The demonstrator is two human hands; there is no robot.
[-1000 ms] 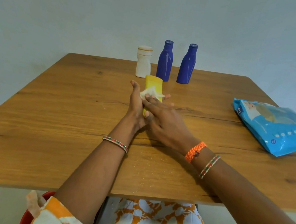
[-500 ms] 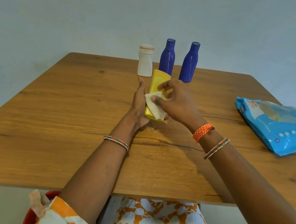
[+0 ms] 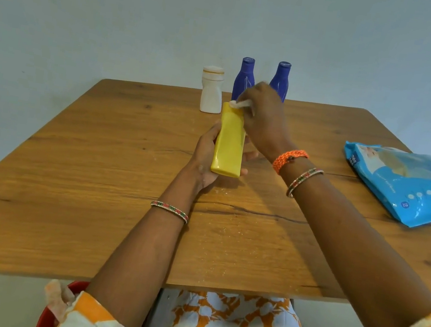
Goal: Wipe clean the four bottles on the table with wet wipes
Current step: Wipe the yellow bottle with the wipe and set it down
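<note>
A flat yellow bottle (image 3: 229,143) is tilted above the middle of the wooden table (image 3: 95,173), its base toward me. My left hand (image 3: 204,156) cradles it from the left and underneath. My right hand (image 3: 264,120) pinches a white wet wipe (image 3: 241,103) against the bottle's far top end. At the table's far edge stand a white bottle (image 3: 212,90) and two blue bottles (image 3: 244,79) (image 3: 282,76); my right hand hides the lower parts of both blue ones.
A blue pack of wet wipes (image 3: 401,182) lies at the right side of the table. A red container's rim (image 3: 46,314) shows below the table's near edge at my left. A plain wall is behind the table.
My right hand has slid the wipe up the yellow bottle from its lower body to its far top. The bottle has been raised and tilted, showing more of its face.
</note>
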